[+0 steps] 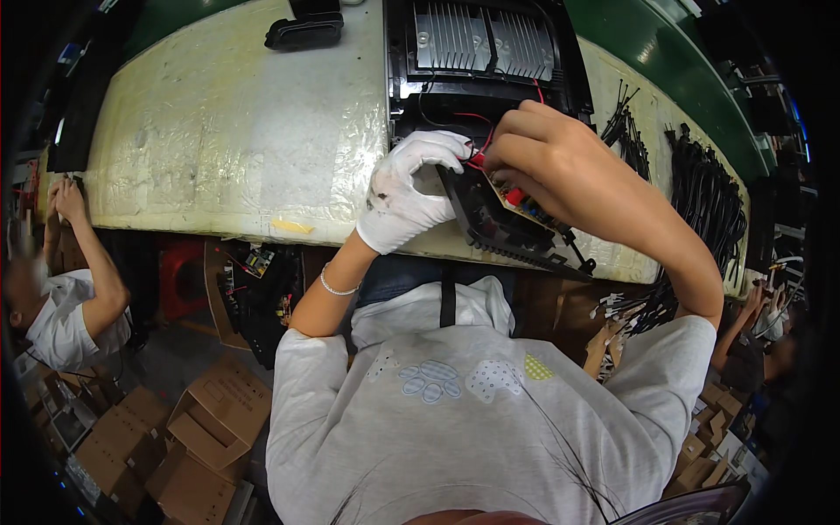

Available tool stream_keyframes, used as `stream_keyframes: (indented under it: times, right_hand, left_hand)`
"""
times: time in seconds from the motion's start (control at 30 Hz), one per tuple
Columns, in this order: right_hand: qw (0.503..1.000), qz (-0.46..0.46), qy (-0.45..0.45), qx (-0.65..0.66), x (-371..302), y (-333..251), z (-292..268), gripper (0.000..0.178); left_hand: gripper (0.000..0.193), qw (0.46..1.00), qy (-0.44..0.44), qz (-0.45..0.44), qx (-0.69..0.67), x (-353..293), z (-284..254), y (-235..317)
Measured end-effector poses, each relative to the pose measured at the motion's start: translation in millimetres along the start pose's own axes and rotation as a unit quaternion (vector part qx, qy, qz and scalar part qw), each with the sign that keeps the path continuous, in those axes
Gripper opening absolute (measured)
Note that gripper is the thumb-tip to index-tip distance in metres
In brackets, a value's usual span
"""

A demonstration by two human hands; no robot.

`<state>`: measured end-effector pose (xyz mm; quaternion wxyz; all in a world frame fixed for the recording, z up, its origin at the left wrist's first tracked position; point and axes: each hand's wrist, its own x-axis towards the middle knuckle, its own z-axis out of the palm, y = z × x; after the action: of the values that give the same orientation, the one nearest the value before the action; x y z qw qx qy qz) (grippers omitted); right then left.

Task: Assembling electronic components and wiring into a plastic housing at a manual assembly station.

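Note:
My left hand (408, 194), in a white glove with dark smudges, is curled around the near-left corner of a black plastic panel (499, 226). The panel is tilted at the table's front edge and carries a circuit board (525, 203) with red parts. My bare right hand (549, 166) bends over the board, its fingertips pinched together close to my left fingers; what lies between them is hidden. Thin red wires (479, 117) and a black wire run from a black appliance housing (490, 87) toward both hands. Metal heat-sink fins (455, 39) fill the housing's far part.
Bundled black cables (704, 197) lie on the right of the table (236, 131). A black plastic part (304, 31) sits at the far left. Below the table's left edge is a box of circuit boards (229, 293); cardboard boxes (219, 411) stand on the floor. Other people work left and right.

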<state>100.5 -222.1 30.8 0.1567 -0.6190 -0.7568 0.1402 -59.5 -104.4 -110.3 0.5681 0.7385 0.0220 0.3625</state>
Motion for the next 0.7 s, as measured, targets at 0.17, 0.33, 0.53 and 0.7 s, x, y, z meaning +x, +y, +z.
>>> stream_keyframes:
  times: [0.17, 0.33, 0.53, 0.7]
  right_hand:
    - [1.0, -0.008, 0.017, 0.013, 0, -1, 6, 0.015]
    - [0.996, -0.007, -0.065, -0.059, 5, -11, -7, 0.014]
    - [1.0, -0.017, 0.013, 0.007, 14, 2, -9, 0.016]
    - [0.996, -0.038, -0.078, -0.014, 16, 4, -8, 0.016]
  left_hand:
    - [0.036, 0.999, -0.008, 0.006, 0.034, 3, 0, 6]
    - [0.035, 0.999, -0.021, 0.007, -0.025, -1, 4, 0]
    - [0.032, 0.998, -0.006, 0.01, -0.056, -8, 3, -11]
    - [0.033, 0.997, 0.003, -0.033, -0.067, -11, 5, -6]
